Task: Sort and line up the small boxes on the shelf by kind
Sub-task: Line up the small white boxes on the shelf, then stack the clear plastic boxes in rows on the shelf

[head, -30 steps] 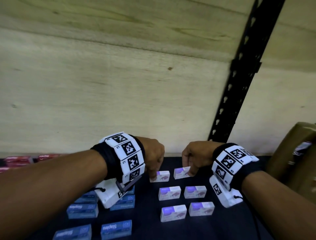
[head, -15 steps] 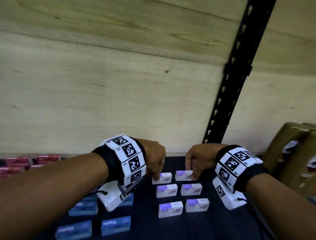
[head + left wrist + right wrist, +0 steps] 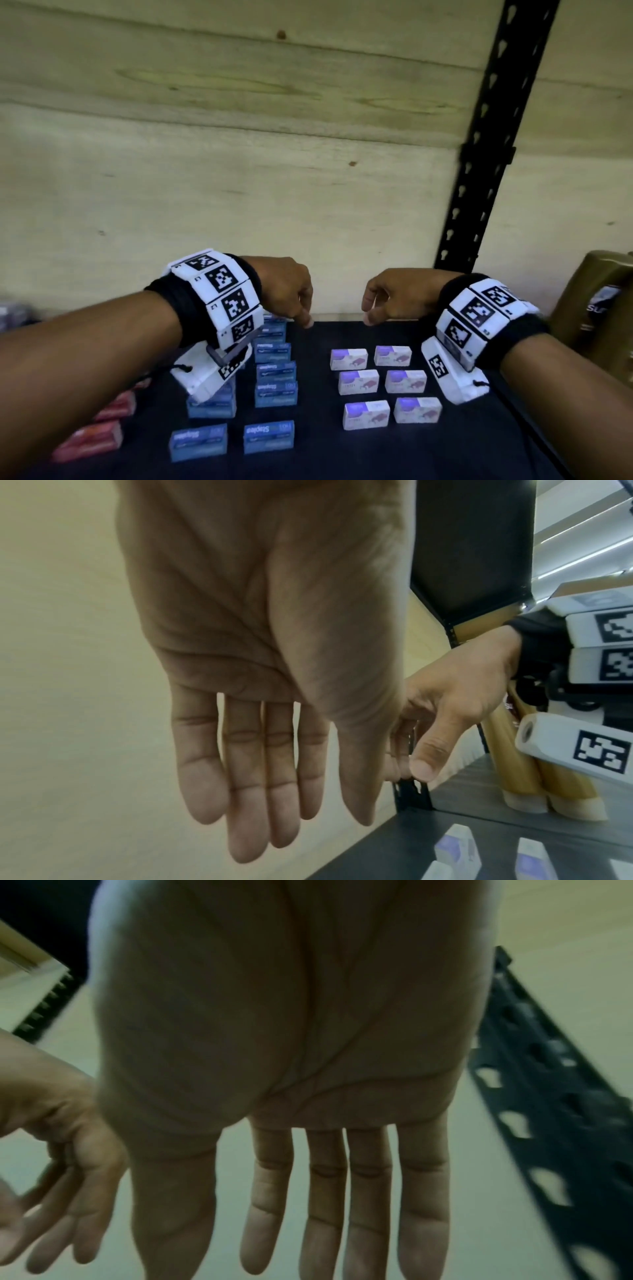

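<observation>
Hidden or cut off: far-left boxes [image 3: 15, 313] blurred beyond reading; left column of the blue staple boxes [image 3: 276, 380] partly covered by the left wrist camera [image 3: 212, 375]; red boxes [image 3: 90, 442] smeared, print illegible; gold packs [image 3: 596, 315] cropped at the right edge, only "SU" legible.
Left hand [image 3: 286, 291]: raised over the back of the dark shelf [image 3: 318, 445], holding nothing — fingers [image 3: 243, 791] straight and relaxed in the left wrist view, palm bare.
Right hand [image 3: 394, 296]: level with the left, well apart from it, empty too; fingers [image 3: 325, 1204] hanging long and loose in the right wrist view, much blurred.
White-and-purple boxes [image 3: 358, 381]: six, flat on the shelf in two columns of three, below the right hand, touched by neither hand.
Blue staple boxes: two columns left of the white group, a clear gap between the kinds; front pair set a little apart from the rest.
Red boxes: at the front-left corner, beside the blue ones, under the left forearm.
Behind: pale wooden back panel [image 3: 239, 171], black perforated upright [image 3: 493, 137] slanting down to the shelf.
Gold packs: upright at the far right — contents not discernible.
</observation>
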